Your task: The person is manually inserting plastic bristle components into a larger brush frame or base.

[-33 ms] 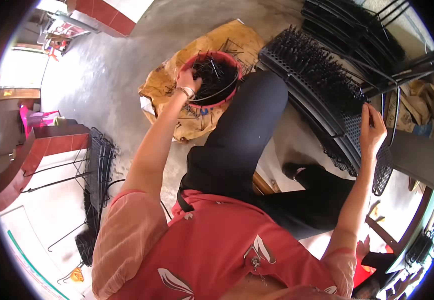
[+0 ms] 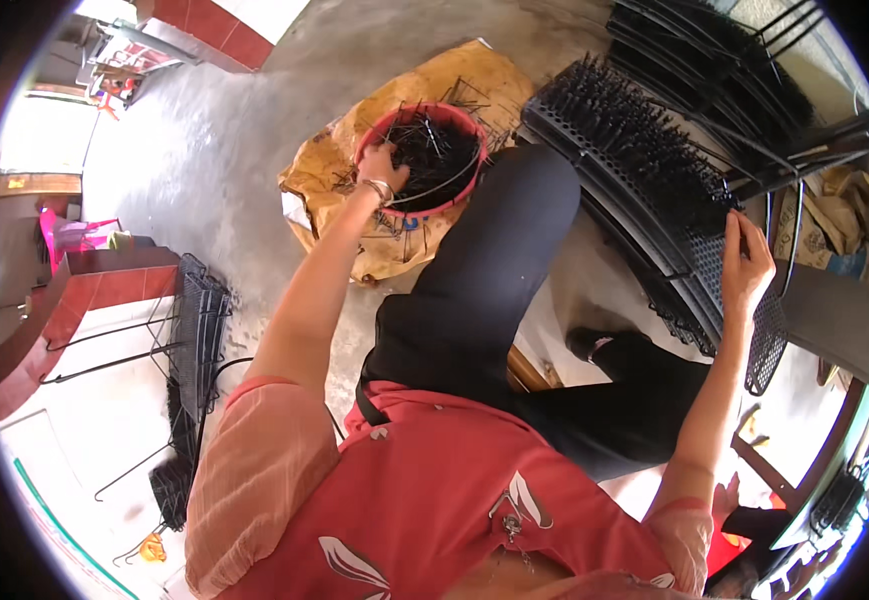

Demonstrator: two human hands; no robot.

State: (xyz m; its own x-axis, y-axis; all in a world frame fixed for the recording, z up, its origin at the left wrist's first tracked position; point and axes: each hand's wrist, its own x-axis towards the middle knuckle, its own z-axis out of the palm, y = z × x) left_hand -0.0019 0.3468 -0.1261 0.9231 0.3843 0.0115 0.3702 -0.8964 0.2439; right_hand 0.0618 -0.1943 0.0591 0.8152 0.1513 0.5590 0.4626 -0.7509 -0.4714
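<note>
My left hand (image 2: 381, 168) reaches over the near left rim of a red bucket (image 2: 366, 130) full of thin black rods (image 2: 432, 150). Its fingers are curled down among the rods; what they hold, if anything, is hidden. A long black perforated panel (image 2: 709, 255), densely set with upright black pegs (image 2: 629, 130), stretches along my right side. At its near end, my right hand (image 2: 747, 262) is raised with thumb and fingers pinched together beside the last pegs. Whatever is between those fingertips is too small to make out.
Under the bucket lies a crumpled yellow-brown sack (image 2: 309, 175) with stray rods on it. More black peg panels (image 2: 714, 60) lean at the far right. Black mesh racks (image 2: 201, 320) stand against a tiled ledge at left. Another person's hand (image 2: 727, 495) shows at lower right.
My left hand has shifted very slightly within the bucket's left side. My right hand holds nearly the same place by the pegs.
</note>
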